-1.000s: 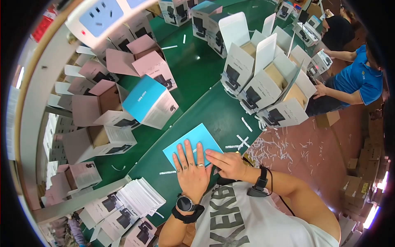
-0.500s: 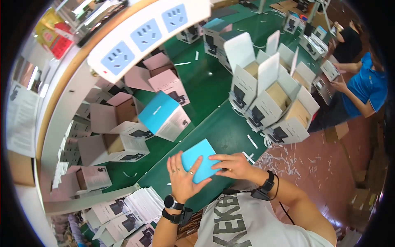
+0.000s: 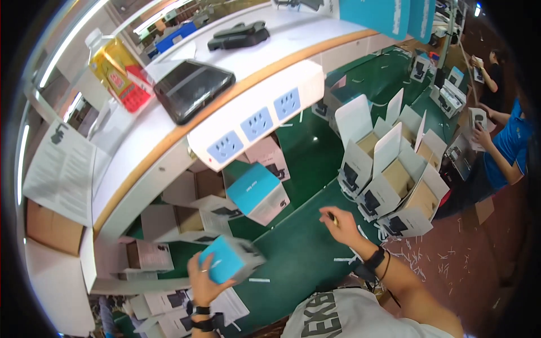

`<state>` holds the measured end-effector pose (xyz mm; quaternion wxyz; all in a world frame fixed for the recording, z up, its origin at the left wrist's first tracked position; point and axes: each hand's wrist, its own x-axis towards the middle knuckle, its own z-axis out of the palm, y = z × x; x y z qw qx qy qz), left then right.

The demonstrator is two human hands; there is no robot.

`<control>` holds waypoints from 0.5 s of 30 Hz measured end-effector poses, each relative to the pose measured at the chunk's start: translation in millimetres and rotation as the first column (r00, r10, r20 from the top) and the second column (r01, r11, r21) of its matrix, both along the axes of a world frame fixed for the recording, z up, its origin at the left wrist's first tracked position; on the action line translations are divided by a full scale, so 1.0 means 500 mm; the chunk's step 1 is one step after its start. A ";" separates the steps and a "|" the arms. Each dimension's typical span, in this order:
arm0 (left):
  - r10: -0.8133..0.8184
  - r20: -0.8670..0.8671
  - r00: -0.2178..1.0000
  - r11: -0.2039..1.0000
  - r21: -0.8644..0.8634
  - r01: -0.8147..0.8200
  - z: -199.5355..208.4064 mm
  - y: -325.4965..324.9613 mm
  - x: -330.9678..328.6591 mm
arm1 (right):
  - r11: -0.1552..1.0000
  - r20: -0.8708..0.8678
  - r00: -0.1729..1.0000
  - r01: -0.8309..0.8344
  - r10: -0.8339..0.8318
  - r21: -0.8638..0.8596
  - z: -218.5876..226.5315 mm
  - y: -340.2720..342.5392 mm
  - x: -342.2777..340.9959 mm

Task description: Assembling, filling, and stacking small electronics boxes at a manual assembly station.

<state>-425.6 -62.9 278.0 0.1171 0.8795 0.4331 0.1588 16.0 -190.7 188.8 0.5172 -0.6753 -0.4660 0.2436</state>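
Observation:
My left hand [image 3: 201,281] grips a small closed carton [image 3: 224,260] with a bright blue top and pale printed sides. The carton is tilted and held over the near left part of the green bench. My right hand [image 3: 342,230] is away from it, over the middle of the bench, fingers curled. Something small and dark with a yellowish glint shows at those fingers, too small to name. Beyond the hands another blue-topped carton [image 3: 256,188] stands among open white cartons [image 3: 189,219]. More open cartons [image 3: 386,194] stand grouped at the right bench edge.
A white power strip [image 3: 256,127] runs along a shelf bearing a black phone [image 3: 194,90] and a yellow bottle [image 3: 115,73]. Paper strips lie on the bench and floor. At far right a person in a blue shirt [image 3: 501,158] handles a box, another person [image 3: 493,79] beyond.
My left hand has carried the blue-topped carton left, tilting it so its side shows. My right hand has let go of it and moved away. The view has shifted, showing more of the shelf.

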 end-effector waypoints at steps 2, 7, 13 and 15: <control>0.002 -0.079 0.997 0.997 0.072 0.004 -0.013 0.078 -0.111 | 0.999 0.015 0.999 0.047 -0.047 0.013 0.035 0.102 0.021; 0.037 -0.229 0.973 0.999 0.044 -0.028 -0.068 0.212 -0.231 | 0.916 0.260 0.922 0.184 -0.287 0.358 0.047 0.434 0.081; 0.378 -0.330 0.865 0.919 0.247 -0.307 -0.141 0.301 -0.151 | 0.984 0.149 0.986 0.043 -0.070 0.175 -0.043 0.571 0.176; 0.523 -0.346 0.779 0.851 0.262 -0.455 -0.136 0.279 -0.194 | 0.959 0.197 0.971 0.076 -0.133 0.274 -0.023 0.555 0.129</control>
